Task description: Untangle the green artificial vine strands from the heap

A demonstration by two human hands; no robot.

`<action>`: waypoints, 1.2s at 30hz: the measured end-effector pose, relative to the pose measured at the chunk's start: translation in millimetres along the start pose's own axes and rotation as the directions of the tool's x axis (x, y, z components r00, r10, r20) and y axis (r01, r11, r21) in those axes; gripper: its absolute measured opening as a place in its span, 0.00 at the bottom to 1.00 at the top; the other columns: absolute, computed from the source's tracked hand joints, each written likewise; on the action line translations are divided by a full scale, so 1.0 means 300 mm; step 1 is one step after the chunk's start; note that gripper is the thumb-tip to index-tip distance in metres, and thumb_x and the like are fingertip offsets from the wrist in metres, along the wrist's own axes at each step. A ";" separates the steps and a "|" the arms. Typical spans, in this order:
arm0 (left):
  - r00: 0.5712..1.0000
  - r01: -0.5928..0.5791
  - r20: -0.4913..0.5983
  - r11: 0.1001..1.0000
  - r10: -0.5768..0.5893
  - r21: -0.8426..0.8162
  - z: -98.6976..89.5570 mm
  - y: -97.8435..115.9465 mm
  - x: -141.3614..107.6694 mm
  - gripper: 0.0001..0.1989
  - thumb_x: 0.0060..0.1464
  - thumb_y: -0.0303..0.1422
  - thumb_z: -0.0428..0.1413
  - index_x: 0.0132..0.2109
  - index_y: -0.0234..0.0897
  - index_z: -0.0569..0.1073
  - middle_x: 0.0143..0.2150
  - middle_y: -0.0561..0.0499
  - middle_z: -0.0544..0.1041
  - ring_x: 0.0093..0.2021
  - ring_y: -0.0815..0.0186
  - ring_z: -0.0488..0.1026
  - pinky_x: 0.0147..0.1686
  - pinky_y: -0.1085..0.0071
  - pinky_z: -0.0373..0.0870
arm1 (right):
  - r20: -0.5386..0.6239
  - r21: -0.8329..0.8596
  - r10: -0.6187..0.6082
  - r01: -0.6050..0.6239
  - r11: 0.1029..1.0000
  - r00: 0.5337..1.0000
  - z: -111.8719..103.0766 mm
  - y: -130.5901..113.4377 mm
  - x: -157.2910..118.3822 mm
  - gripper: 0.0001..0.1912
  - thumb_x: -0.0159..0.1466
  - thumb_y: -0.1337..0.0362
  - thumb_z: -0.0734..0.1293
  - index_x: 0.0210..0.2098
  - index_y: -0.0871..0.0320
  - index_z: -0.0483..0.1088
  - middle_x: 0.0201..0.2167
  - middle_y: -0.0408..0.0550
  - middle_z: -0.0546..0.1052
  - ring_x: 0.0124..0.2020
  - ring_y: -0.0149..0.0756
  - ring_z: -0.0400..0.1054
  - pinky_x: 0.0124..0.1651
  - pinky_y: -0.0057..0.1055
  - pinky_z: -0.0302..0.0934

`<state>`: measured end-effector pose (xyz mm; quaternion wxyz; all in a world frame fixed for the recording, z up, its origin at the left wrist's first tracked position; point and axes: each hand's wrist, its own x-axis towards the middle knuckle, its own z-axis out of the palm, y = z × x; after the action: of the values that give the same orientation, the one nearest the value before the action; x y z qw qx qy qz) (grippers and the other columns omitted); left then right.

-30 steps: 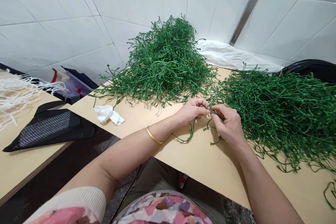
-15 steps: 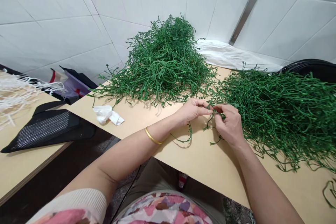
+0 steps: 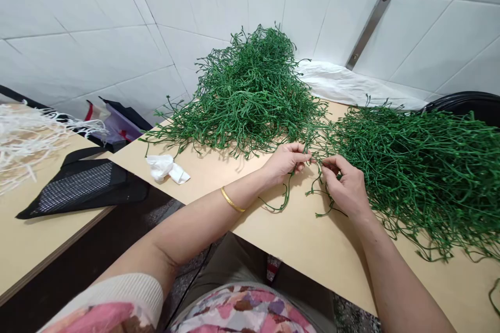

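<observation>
From the head camera I can make out a thin green stem [image 3: 287, 196], wiry and plastic-coated by the look of it, with small knobbed tips. It runs through the gap between the two hands just above the near part of the pale wood tabletop [image 3: 304, 239], its lower end curling down toward the surface. My view has the left hand [image 3: 285, 162] curled closed, thumb and forefinger pinching the stem, and the right hand [image 3: 346, 187] curved into a pinch on the strands beside it, though the fingers hide exactly how many it has caught. A gold bangle [image 3: 232, 200] circles the left wrist. Just past the hands, a tall tangled heap of green stems [image 3: 244, 96] sits at the back edge of the tabletop against the white tile wall [image 3: 117, 62], and a broader, flatter mass of green stems [image 3: 417, 177] spreads along the right side, its strands nearly touching the first heap. A crumpled white tissue [image 3: 167, 168] lies near the left edge. Behind the right mass lies a rumpled white plastic sheet [image 3: 351, 86], below a metal bracket [image 3: 369, 28] on the tiles. Off the left corner, a second wooden table [image 3: 50, 239] carries a black mesh pouch [image 3: 82, 187] and a bundle of white fibres [image 3: 23, 148].
</observation>
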<state>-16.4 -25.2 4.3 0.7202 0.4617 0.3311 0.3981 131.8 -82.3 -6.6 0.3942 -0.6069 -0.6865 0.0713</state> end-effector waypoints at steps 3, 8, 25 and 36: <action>1.000 0.007 0.015 0.999 -0.006 -0.041 -0.005 -0.002 0.006 0.10 0.45 0.22 0.54 0.23 0.34 0.59 0.20 0.54 0.69 0.14 0.80 0.58 0.16 0.80 0.51 | 0.042 0.072 0.097 -0.100 0.992 0.994 -0.004 -0.001 -0.002 0.06 0.57 0.62 0.61 0.31 0.57 0.68 0.23 0.43 0.72 0.23 0.30 0.62 0.27 0.27 0.55; 1.000 0.028 0.003 0.993 -0.028 -0.113 -0.027 -0.003 0.025 0.10 0.47 0.23 0.53 0.25 0.34 0.59 0.20 0.52 0.71 0.15 0.79 0.60 0.16 0.81 0.53 | -0.010 -0.044 0.113 -0.113 0.993 0.994 -0.006 0.016 0.003 0.07 0.57 0.62 0.62 0.33 0.58 0.68 0.26 0.45 0.73 0.24 0.31 0.63 0.30 0.29 0.57; 0.999 0.008 -0.046 0.991 -0.014 -0.131 -0.053 0.000 0.038 0.10 0.45 0.25 0.56 0.25 0.34 0.60 0.23 0.51 0.72 0.15 0.80 0.58 0.15 0.81 0.50 | 0.346 -0.408 -0.567 0.664 0.626 0.747 0.072 -0.077 -0.055 0.09 0.60 0.68 0.58 0.26 0.59 0.65 0.25 0.48 0.66 0.30 0.36 0.56 0.35 0.33 0.49; 0.999 -0.027 0.035 0.994 0.024 0.108 -0.031 -0.006 0.018 0.13 0.42 0.31 0.60 0.21 0.32 0.62 0.17 0.56 0.66 0.15 0.79 0.56 0.16 0.79 0.48 | -0.144 -0.289 -0.676 0.623 0.727 0.723 -0.014 -0.108 -0.078 0.18 0.56 0.75 0.62 0.45 0.56 0.63 0.33 0.51 0.69 0.34 0.37 0.63 0.35 0.33 0.59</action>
<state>-21.4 -17.1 -1.2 0.6944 0.5109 0.3342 0.3809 108.1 -113.0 4.3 0.4039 -0.3694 -0.8069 -0.2222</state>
